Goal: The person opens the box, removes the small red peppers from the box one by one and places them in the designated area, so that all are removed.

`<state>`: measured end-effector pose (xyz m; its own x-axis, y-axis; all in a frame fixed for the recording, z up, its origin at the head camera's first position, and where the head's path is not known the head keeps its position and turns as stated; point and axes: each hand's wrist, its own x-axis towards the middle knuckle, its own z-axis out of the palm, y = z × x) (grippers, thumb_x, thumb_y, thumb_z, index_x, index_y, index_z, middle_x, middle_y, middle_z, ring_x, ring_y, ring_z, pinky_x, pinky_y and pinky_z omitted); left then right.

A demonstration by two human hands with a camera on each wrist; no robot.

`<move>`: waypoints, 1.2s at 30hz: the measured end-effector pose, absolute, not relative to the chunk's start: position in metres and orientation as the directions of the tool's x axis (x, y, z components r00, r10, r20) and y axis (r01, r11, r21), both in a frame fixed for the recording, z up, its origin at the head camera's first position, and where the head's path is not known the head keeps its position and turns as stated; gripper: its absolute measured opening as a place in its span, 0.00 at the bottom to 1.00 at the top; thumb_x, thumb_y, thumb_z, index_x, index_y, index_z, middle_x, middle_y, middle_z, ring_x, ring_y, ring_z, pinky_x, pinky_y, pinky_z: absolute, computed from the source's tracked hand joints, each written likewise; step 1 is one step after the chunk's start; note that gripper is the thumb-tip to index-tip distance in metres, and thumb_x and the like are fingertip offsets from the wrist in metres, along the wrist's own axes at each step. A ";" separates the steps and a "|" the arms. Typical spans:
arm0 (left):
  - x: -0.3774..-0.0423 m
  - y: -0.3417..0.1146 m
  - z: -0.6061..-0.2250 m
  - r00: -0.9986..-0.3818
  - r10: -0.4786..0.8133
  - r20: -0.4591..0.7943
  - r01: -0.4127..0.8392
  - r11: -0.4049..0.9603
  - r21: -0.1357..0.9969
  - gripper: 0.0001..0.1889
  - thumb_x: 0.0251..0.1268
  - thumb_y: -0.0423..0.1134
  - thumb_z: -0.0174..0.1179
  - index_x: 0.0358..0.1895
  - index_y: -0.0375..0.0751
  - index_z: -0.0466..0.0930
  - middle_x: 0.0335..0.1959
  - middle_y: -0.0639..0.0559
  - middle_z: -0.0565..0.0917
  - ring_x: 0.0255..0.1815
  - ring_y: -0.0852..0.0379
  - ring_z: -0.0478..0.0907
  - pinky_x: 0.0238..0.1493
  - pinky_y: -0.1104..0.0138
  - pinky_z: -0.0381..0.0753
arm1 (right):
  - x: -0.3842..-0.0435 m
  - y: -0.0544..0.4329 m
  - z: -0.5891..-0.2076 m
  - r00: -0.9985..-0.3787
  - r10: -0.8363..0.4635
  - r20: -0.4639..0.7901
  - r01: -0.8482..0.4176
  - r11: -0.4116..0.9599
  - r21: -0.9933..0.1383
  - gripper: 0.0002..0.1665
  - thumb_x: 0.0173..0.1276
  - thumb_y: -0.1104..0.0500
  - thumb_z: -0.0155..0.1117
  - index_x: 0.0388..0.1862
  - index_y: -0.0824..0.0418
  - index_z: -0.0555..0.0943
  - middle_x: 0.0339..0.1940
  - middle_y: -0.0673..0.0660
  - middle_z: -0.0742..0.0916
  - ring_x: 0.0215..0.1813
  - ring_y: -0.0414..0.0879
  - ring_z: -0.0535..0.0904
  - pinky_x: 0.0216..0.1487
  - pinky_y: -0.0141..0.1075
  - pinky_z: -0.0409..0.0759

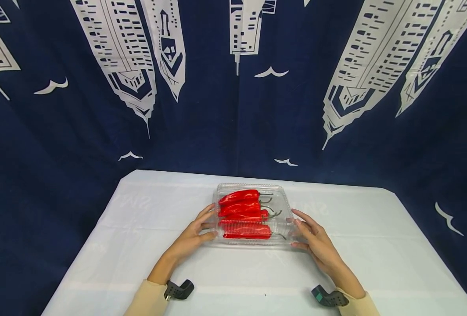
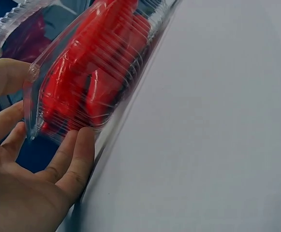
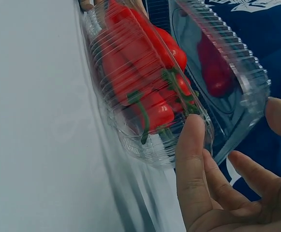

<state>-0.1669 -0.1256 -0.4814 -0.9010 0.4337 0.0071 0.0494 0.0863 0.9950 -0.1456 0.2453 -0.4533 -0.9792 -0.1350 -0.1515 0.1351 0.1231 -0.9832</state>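
A clear plastic clamshell container [image 1: 249, 242] with ribbed walls sits on the table between both hands. Inside lie several glossy red peppers [image 1: 247, 231] with green stems pointing right. Its lid [image 3: 254, 89] stands tilted up along the far side, apart from the base's near rim. My left hand [image 1: 194, 230] holds the left end, thumb and fingers spread along the rim and end wall. At the opposite end, my right hand [image 1: 314, 237] grips the near corner and lid edge, a finger [image 3: 191, 159] against the base's corner and another reaching the lid.
A white cloth covers the table [image 1: 257, 276]. Behind it hangs a dark blue curtain [image 1: 202, 136] printed with white buildings and birds. Dark straps with camera mounts [image 1: 179, 289] circle both wrists over beige sleeves [image 1: 146, 300].
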 end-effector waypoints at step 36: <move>-0.180 -0.125 -0.480 -0.890 0.456 -0.012 0.016 0.058 0.998 0.43 0.60 0.28 0.65 0.79 0.49 0.58 0.84 0.59 0.39 0.63 0.40 0.69 0.47 0.71 0.79 | -0.171 0.241 -0.439 -0.998 -0.019 0.061 -0.062 0.465 -0.883 0.32 0.76 0.48 0.59 0.75 0.55 0.69 0.70 0.60 0.78 0.54 0.29 0.77 0.50 0.25 0.79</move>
